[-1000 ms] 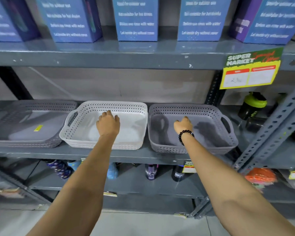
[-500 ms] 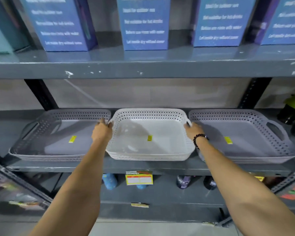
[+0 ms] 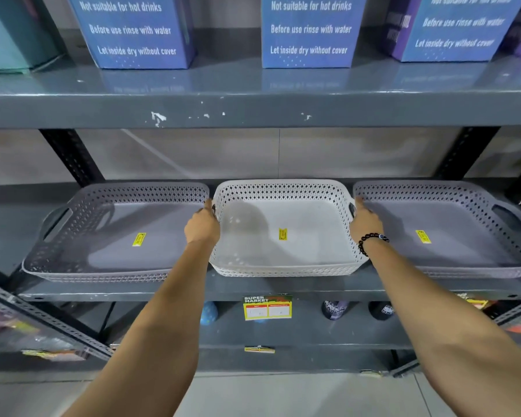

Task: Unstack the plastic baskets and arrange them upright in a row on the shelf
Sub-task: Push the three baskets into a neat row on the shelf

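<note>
Three perforated plastic baskets lie flat in a row on the grey shelf point(image 3: 283, 288). The white basket point(image 3: 286, 266) is in the middle, and it looks like a stack of two or more. A grey basket point(image 3: 82, 224) lies to its left and another grey basket point(image 3: 469, 212) to its right; each shows layered rims. My left hand point(image 3: 202, 227) grips the white basket's left handle. My right hand point(image 3: 366, 224), with a black bead bracelet at the wrist, grips its right handle. Each basket carries a yellow sticker inside.
Blue printed boxes point(image 3: 307, 31) stand on the upper shelf point(image 3: 253, 109), close above the baskets. Black shelf uprights point(image 3: 73, 158) rise behind the baskets. A supermarket price tag point(image 3: 267, 307) hangs at the shelf's front edge. Bottles point(image 3: 334, 310) stand on the shelf below.
Both hands moved from inside the baskets to the white basket's two side handles and closed on them. The view shifted left and closer, centring the white basket.
</note>
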Demonstrator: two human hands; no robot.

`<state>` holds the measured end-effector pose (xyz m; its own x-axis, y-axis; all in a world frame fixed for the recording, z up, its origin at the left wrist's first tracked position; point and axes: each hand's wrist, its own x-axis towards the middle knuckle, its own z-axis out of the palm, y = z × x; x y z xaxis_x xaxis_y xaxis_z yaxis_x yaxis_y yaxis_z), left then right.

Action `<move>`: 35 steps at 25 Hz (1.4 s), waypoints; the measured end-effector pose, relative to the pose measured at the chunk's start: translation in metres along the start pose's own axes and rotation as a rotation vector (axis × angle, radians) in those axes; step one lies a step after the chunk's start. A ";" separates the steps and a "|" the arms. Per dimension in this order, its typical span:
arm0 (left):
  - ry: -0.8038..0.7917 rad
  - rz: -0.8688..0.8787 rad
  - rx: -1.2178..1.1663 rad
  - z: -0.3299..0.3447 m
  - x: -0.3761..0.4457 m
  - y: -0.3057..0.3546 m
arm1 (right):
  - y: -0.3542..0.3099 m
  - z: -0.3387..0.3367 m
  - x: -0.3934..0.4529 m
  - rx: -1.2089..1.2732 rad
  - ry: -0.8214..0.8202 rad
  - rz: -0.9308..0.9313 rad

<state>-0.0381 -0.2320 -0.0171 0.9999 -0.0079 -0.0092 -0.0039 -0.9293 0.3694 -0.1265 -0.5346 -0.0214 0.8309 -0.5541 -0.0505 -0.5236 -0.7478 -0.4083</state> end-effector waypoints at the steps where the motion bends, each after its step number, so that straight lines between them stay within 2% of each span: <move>1: 0.000 0.003 0.007 0.000 0.000 0.000 | 0.000 0.000 0.000 0.004 -0.004 0.003; 35: 0.004 -0.013 -0.034 0.001 -0.014 -0.003 | 0.000 -0.006 -0.018 0.024 0.008 -0.034</move>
<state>-0.0522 -0.2297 -0.0186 0.9999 0.0059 -0.0107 0.0097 -0.9160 0.4011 -0.1430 -0.5270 -0.0147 0.8464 -0.5317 -0.0293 -0.4905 -0.7570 -0.4318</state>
